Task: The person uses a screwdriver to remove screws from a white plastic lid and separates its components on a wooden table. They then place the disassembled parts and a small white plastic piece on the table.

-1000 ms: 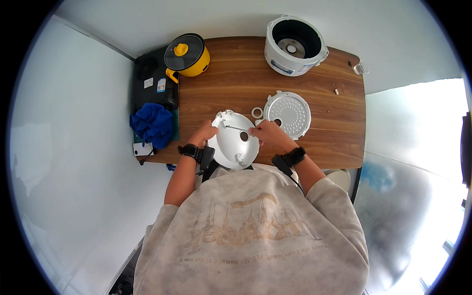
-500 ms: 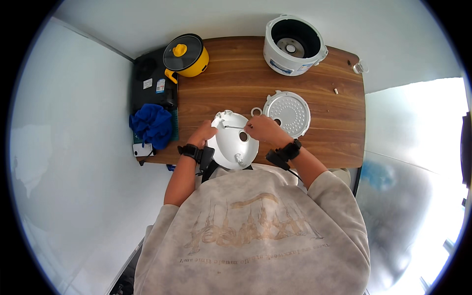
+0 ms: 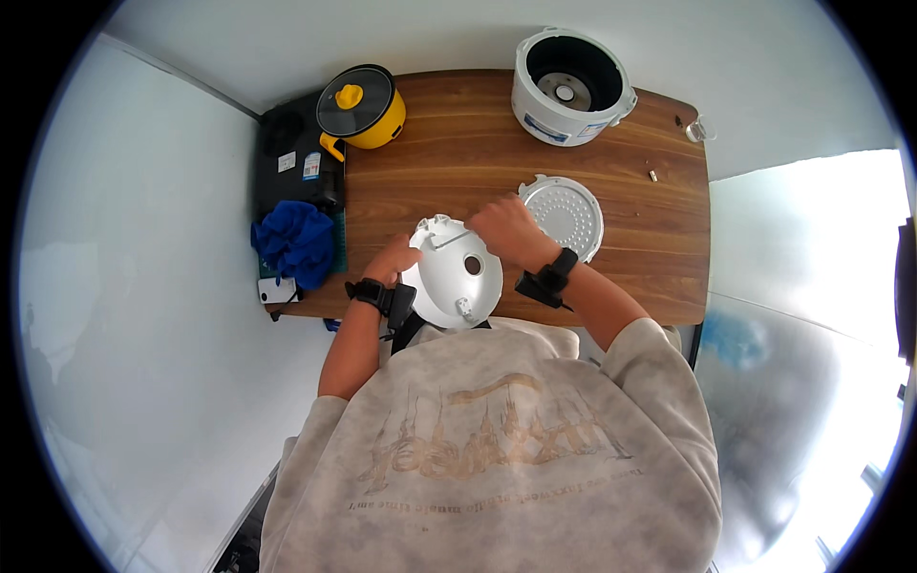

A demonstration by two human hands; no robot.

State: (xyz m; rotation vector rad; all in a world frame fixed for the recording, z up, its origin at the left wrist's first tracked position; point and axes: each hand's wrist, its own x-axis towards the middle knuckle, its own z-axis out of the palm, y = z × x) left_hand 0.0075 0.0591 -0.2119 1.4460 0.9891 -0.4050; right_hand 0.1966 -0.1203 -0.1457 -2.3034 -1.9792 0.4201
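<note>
A white domed appliance lid (image 3: 444, 286) lies hollow side up at the table's front edge, with a round hole in it and small fittings at its rim. My left hand (image 3: 392, 258) grips its left edge, thumb over the rim. Above the lid's far right rim, my right hand (image 3: 506, 229) is closed around the end of a thin grey metal rod (image 3: 451, 239). The rod reaches down-left to the fittings on the lid's far side. Beyond that hand rests a round perforated inner cover (image 3: 564, 215), partly hidden by it.
A white cooker body (image 3: 559, 119) stands open at the back right. At the back left are a yellow pot (image 3: 377, 124) with a dark lid and a black case (image 3: 291, 143). A blue cloth (image 3: 294, 244) lies nearer. A small clear container (image 3: 699, 130) sits at the right edge.
My right hand has moved up and slightly right, and the rod's held end has risen, so it slants more. A white ring near the inner cover is now hidden. My left hand stays put.
</note>
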